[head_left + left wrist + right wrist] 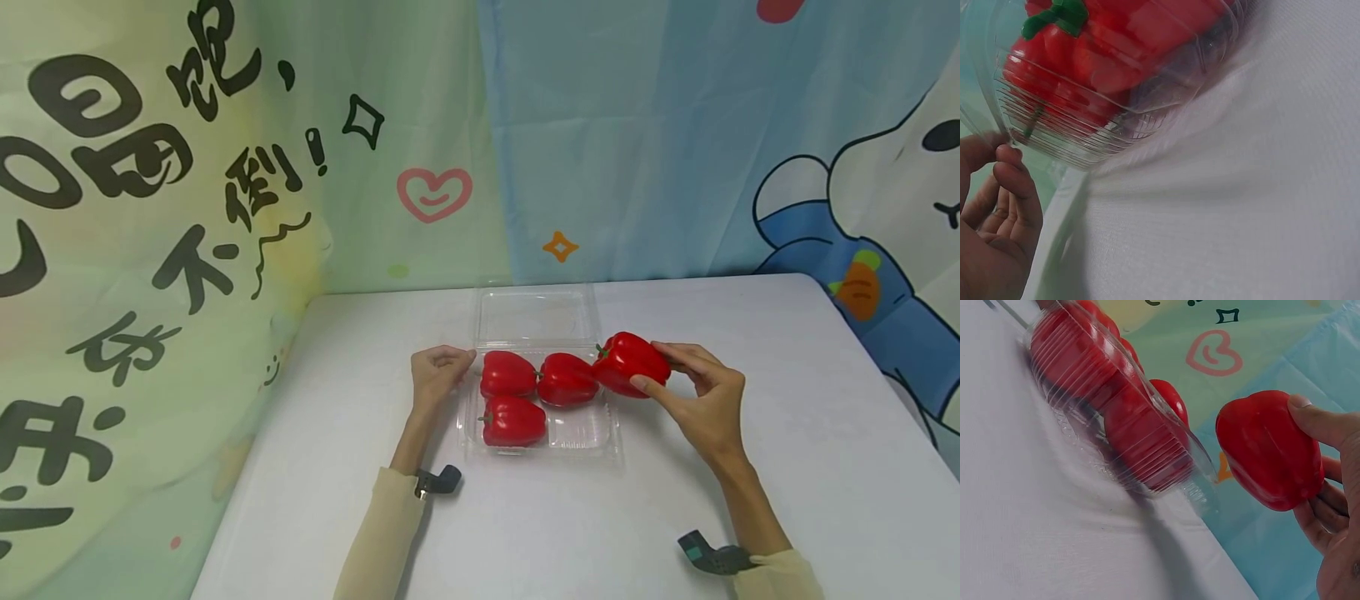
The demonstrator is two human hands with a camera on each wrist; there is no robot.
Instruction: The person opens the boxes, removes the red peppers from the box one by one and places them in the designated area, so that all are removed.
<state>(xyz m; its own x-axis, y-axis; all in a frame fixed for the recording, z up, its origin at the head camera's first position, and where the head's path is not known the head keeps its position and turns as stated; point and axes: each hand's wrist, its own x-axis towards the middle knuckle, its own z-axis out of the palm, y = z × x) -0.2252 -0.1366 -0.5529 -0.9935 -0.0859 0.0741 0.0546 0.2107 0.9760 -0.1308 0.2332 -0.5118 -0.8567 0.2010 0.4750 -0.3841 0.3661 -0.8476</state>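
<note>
A clear plastic clamshell box [577,429] lies on the table with its lid [536,315] folded back. Inside sit three red bell peppers, one at the back left [507,374], one at the back middle [567,380] and one at the front left [513,422]. My left hand [438,375] pinches the box's left rim between thumb and fingers, as the left wrist view shows up close. My right hand [701,400] grips a fourth red bell pepper [1267,450] between thumb and fingers, raised just beyond the box's right side, its green stem pointing left.
A white cloth-covered table [540,525] spreads around the box. Behind it hangs a printed curtain [637,150] with drawings and lettering. Dark wrist camera mounts sit on both forearms, the left one [441,481] and the right one [712,557].
</note>
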